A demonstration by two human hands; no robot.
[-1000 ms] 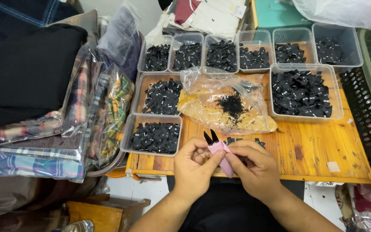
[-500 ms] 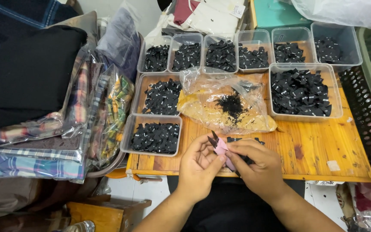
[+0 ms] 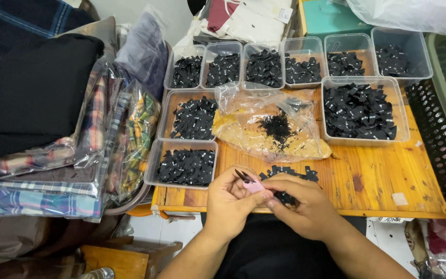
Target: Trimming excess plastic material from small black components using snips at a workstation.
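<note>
Folded plaid cloth in plastic bags (image 3: 68,170) far left. Left hand (image 3: 231,201) and right hand (image 3: 305,206) meet at the wooden table (image 3: 383,175) front edge, fingers pinching small pink snips (image 3: 251,183); loose black tags (image 3: 287,173) just behind, clear trays (image 3: 184,163) beyond.

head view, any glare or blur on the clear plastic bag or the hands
Head view: even, soft light; pale glare streaks on the crumpled clear plastic bag; the left hand and right hand look sharp, shadows beneath them faint; the wooden table edges bow slightly from the wide lens.
</note>
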